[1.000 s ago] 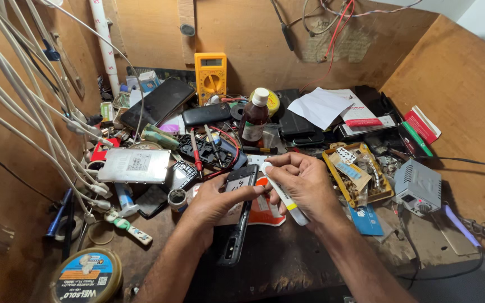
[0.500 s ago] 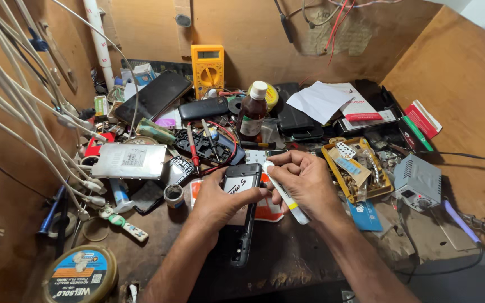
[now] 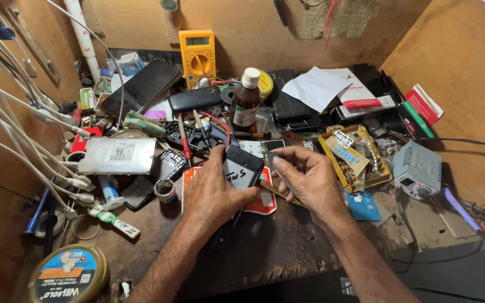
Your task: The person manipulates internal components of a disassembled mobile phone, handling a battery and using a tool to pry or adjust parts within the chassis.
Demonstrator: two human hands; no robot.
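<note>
An electronics repair workshop: a yellow multimeter (image 3: 197, 51) stands behind opened phones (image 3: 141, 87) on the cluttered wooden tabletop (image 3: 287, 252).

Person, head view, two forearms and hands showing.

Left hand (image 3: 215, 193): bare, wearing no glove, ring or band on the parts that are showing. Knuckles and tendons are standing out clearly across the back. Left forearm (image 3: 169, 264): bare up to the frame edge, carrying no sleeve, watch or strap; fine hair is showing along it.

Right hand (image 3: 309, 178): bare likewise, nails cut short, creases showing over the finger joints. Right forearm (image 3: 360, 258): bare to the frame edge, no cuff or wristband appearing; hair is showing here too.

No clothing is entering the view on either side.
</note>
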